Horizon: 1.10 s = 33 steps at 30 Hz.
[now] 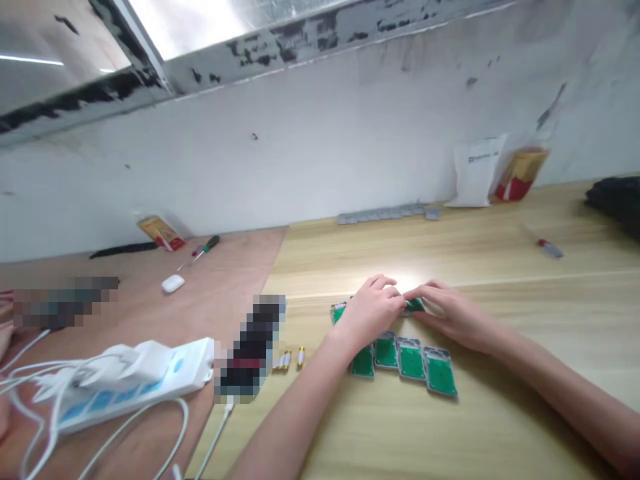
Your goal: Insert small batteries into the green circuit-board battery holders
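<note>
Over the wooden table, a green circuit board in a grey casing is pinched between thumb and fingers of my right hand. From the other side, my left hand closes its fingers on the same board's edge, partly hiding it. Nearer to me lies a row of similar green boards in grey casings, among them one circuit board at the right end and another beside it. Under my left wrist, one more board shows only in part. Several small batteries lie left of my left forearm.
Left stand a blurred-out phone on a cable and a white power strip with plugs. Farther back are a screwdriver, a white case, grey pieces, a white bag, a pouch and a red-and-grey object.
</note>
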### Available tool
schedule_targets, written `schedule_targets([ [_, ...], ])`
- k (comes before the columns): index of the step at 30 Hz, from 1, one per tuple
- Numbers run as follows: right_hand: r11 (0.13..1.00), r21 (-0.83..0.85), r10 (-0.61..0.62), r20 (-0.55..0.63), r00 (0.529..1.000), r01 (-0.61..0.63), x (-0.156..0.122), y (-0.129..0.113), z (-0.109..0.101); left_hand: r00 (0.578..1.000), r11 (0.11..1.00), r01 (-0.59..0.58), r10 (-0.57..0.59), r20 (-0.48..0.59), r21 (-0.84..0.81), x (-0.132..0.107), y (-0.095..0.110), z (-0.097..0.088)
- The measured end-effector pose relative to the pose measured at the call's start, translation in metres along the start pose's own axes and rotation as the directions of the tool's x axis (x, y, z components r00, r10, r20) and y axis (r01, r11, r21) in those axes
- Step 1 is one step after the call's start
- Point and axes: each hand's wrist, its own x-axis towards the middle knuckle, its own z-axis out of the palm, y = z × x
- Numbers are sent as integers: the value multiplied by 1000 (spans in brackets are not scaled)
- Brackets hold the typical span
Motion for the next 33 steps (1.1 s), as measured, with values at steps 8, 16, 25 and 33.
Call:
schedule_targets([
  [8, 999, 42, 5, 15, 1000, -6, 0, 3, 1, 999, 995, -34, 33, 14, 94, 1, 2, 0],
  [16, 999, 52, 16, 15, 1000, -17, 1, -2, 0, 999, 998, -43, 44, -28, 45, -3, -5, 6],
  [25, 1000, -4, 9, -49, 999, -10, 2, -5, -2, 998, 998, -40, 42, -40, 51, -2, -5, 1],
  [33, 999, -37, 20, -64, 998, -23, 3, -3, -4, 997, 993, -80, 80, 3, 84, -1, -2, -3],
])
